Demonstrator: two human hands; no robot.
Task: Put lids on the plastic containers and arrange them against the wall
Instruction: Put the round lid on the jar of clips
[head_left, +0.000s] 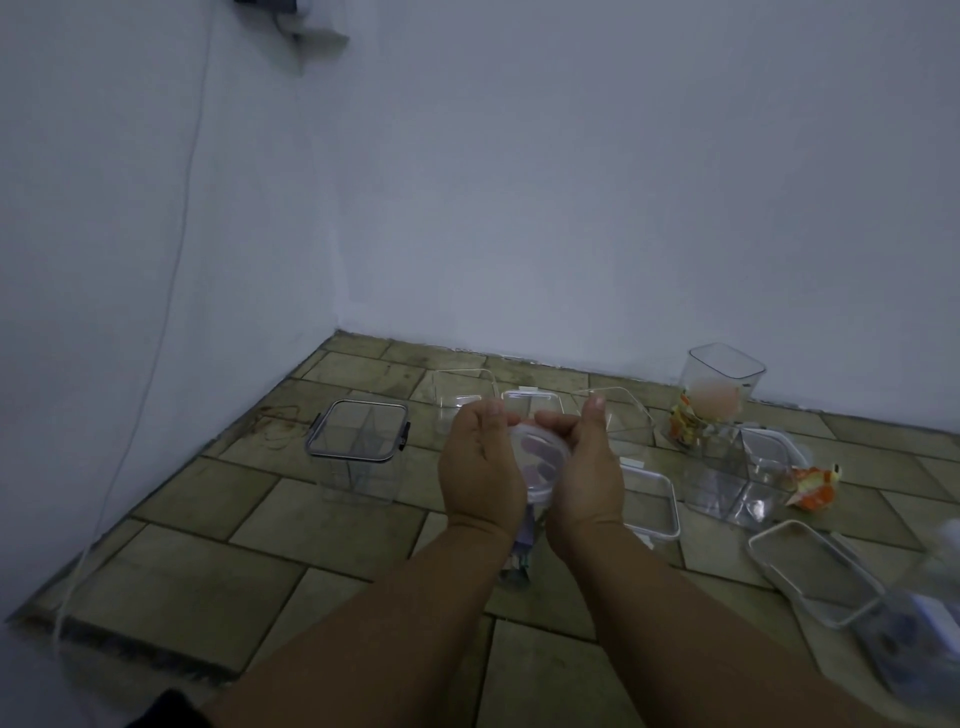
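Observation:
Both hands hold one small clear round lid (537, 460) above the tiled floor. My left hand (480, 467) grips its left rim and my right hand (589, 467) grips its right rim. Under the hands part of a clear container (522, 540) shows. A lidded clear container (358, 447) with dark clasps stands to the left. Behind the hands lie clear open containers (462, 397) and a flat lid (535, 402).
At the right stand a tall clear container (724, 379) by the wall, a divided clear box (737, 473), orange wrappers (813, 486) and flat lidded boxes (810, 569). A white cable (156, 353) runs down the left wall to the floor.

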